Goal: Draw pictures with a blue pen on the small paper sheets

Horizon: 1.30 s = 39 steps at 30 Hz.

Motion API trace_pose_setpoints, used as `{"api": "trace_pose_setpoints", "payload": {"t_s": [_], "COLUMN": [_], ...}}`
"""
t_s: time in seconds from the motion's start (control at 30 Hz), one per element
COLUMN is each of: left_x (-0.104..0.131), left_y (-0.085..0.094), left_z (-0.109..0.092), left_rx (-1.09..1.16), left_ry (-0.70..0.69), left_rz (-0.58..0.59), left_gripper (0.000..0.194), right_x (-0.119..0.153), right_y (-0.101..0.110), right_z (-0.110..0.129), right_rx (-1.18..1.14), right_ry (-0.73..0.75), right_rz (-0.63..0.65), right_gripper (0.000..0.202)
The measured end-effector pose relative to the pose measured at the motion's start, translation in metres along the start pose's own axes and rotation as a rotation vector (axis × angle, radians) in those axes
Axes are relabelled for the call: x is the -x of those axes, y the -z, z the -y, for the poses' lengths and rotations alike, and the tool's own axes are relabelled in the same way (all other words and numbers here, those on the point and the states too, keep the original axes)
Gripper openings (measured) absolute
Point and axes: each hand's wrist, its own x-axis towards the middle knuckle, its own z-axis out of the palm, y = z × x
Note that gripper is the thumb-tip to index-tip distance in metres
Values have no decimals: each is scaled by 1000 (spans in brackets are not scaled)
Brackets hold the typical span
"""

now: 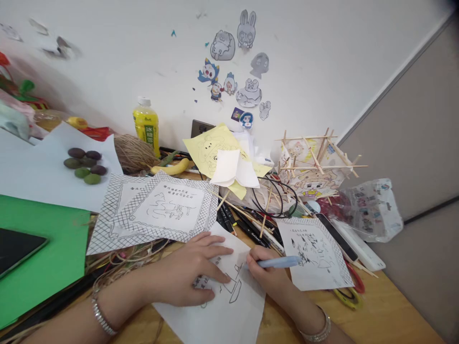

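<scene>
A white sheet with black line drawings, one like a small boat, lies at the table's front edge. My left hand rests flat on it with the fingers spread. At the sheet's right side my right hand grips a light blue pen, its tip end near the drawing and hidden by my fingers. Just behind are two overlapping sheets with cross-hatched borders. Another bordered drawing lies to the right of my right hand.
Pens, sticks and a black cable crowd the middle. A stick lantern frame stands back right. Behind left are a yellow bottle, a banana and several dark and green fruits. Green paper with a dark tablet lies left.
</scene>
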Motion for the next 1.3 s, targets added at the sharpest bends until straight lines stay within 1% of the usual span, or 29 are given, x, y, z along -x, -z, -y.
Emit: {"api": "trace_pose_setpoints", "payload": {"t_s": [0.2,0.4,0.53,0.73,0.9,1.17,1.3], "left_x": [0,-1,-1,0,-1,-2,-1], "left_y": [0,1,1,0,2,3,1], "left_z": [-1,0,0,-1,-2,-2,-1], "left_rx": [18,21,23,22,20,23,47], "left_ry": [2,12,18,26,27,23,8], "left_rz": [-5,12,15,21,22,12,-18], "left_gripper": [40,42,41,41,41,40,41], "right_x": [0,-1,0,2,1,2,2], "right_y": [-1,-4,-3,1,1,0,0], "right_z": [1,-4,-2,4,3,2,1], "right_rx": [10,-12,-45,-65,-72,-47,-15], "right_ry": [-7,-7,2,31,36,31,26], "right_rz": [4,-30,-54,69,91,90,75], "right_gripper": [29,29,30,31,31,30,30]}}
